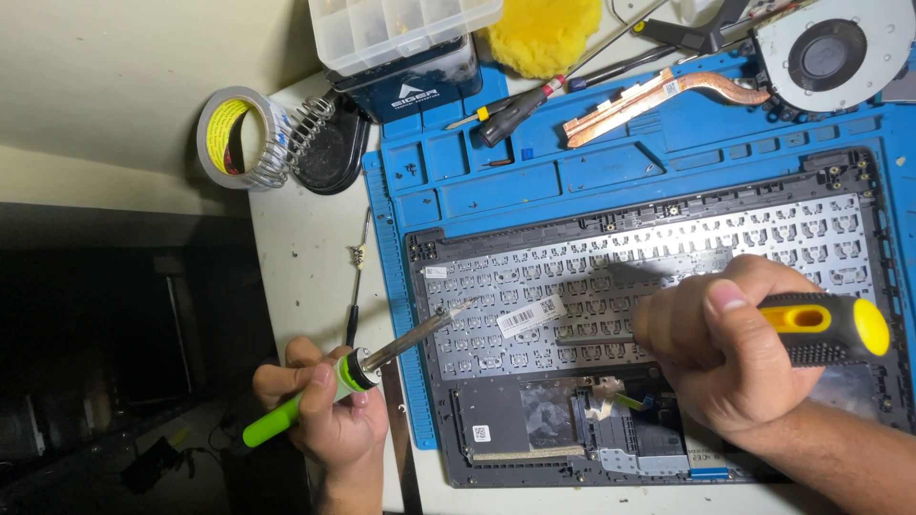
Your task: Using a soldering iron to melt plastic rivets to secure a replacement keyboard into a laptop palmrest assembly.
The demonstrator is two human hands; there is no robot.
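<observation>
1. Laptop shell (658, 315) lies face down on the blue mat (496, 181), stripped: the fan (832, 52) and copper heat pipe (649, 95) are already out and lie on the mat's far edge. The keyboard back (649, 277) is bare.
2. Left hand (329, 410) is closed round the green handle of a soldering iron (382, 358); its tip hovers over the keyboard back's left part, near a white label (530, 316).
3. Right hand (725, 353) is wrapped tight round a yellow-and-black screwdriver (825, 324), its shaft lying flat across the keyboard back.
4. Judging from this, the teardown is done and work on the keyboard plate is under way; I cannot tell how much of it is loosened.
5. Hidden: the screwdriver's tip blurs into the plate, so whether it touches is unclear. The right hand covers the plate's middle. Whether the iron's tip touches the plate is hard to make out. The fan and the parts box (401, 29) are cut off at the top.
</observation>
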